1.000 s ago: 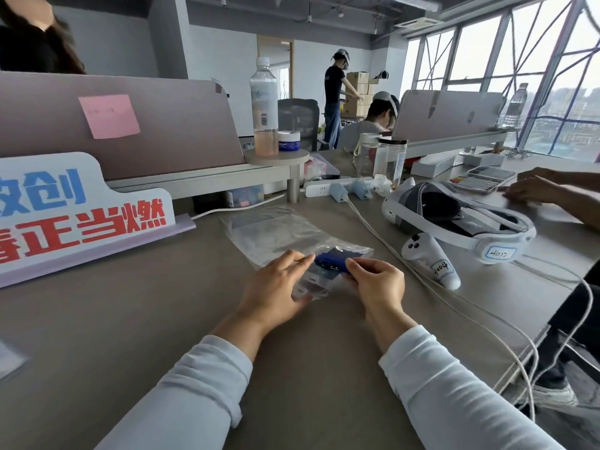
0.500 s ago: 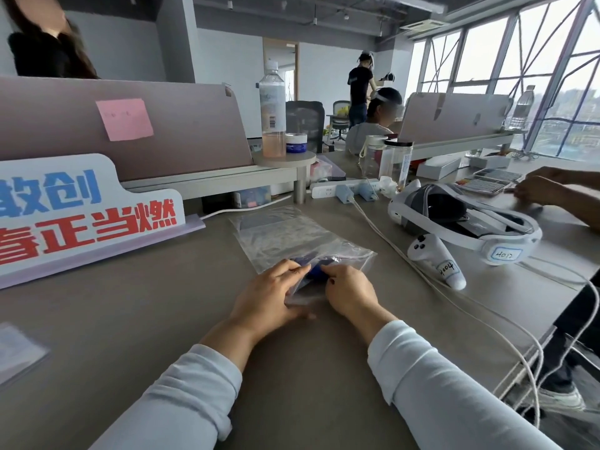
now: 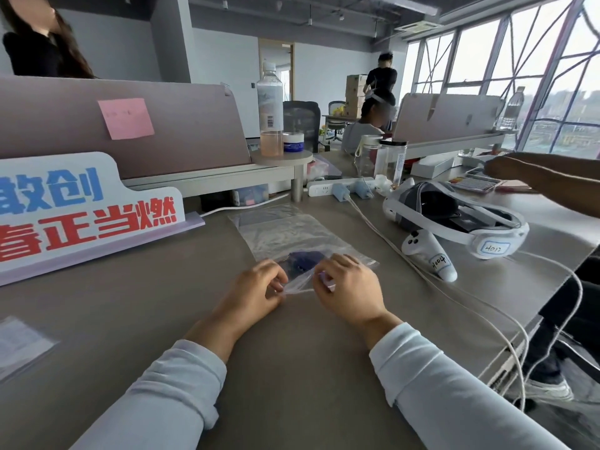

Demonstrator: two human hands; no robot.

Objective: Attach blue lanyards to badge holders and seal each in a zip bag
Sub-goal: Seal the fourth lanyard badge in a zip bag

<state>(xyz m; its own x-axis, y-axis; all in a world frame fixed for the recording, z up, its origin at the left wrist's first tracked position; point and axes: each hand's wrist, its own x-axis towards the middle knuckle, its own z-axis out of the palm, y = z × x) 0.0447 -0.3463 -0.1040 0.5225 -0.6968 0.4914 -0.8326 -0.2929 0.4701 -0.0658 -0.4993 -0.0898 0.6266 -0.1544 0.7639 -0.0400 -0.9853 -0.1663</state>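
At the near middle of the grey desk (image 3: 292,358) lies one clear zip bag (image 3: 292,232), flat, its near edge raised slightly off the surface between the person's two hands; a bunched blue lanyard (image 3: 302,259) sits inside it, close to that near edge.

Left hand (image 3: 256,287): fingers (image 3: 276,277) curled in, thumb against them, pinching the left part of the bag's near edge. Right hand (image 3: 349,287): fingers (image 3: 324,277) likewise curled and pinching the same edge just beside the left hand; the two hands are close but not touching; the plastic is drawn taut between them.

Progress, as judged: loading appears done, since the lanyard is within the bag; the step in hand looks to be the closing of the zip strip along the near edge; whether any part of that strip is pressed shut cannot be told from where I stand. The badge holder cannot be made out through the creased plastic, so I cannot confirm that it is in the bag or that the lanyard is clipped to it.

Remaining, as judged: the seal is to be run closed across its full width and the bag set aside; further sets would follow. No finished bag is plainly identifiable; a flat clear packet (image 3: 19,345) lies at the far left edge of the desk, contents not legible.

Also noted: a white headset (image 3: 454,219) and controller (image 3: 428,254) to the right, well apart from the bag; a lettered sign (image 3: 81,209) to the left.
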